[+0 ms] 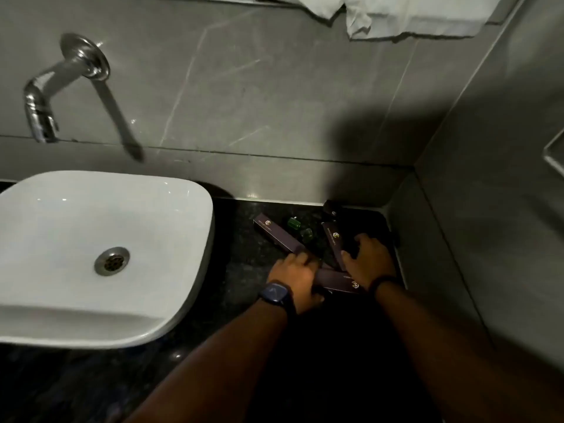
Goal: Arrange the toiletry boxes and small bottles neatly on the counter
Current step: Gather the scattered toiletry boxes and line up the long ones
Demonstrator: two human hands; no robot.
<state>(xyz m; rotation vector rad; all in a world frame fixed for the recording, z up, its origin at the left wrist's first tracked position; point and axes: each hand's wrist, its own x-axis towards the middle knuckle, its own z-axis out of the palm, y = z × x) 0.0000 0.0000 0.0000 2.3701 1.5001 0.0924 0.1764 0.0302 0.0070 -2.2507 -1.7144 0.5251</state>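
Observation:
Several dark purple toiletry boxes lie scattered on the black counter in the corner right of the sink. One long box points away to the upper left, and my left hand rests on its near end. A second box lies along the right, with my right hand closed over its near end. A third box lies crosswise between my wrists. A fourth box sits at the back wall. Two small green bottles lie between the boxes.
A white vessel sink fills the left side, with a chrome wall tap above it. Grey tiled walls close off the back and right. A white towel hangs at the top right. A dark tray edge lies under the boxes.

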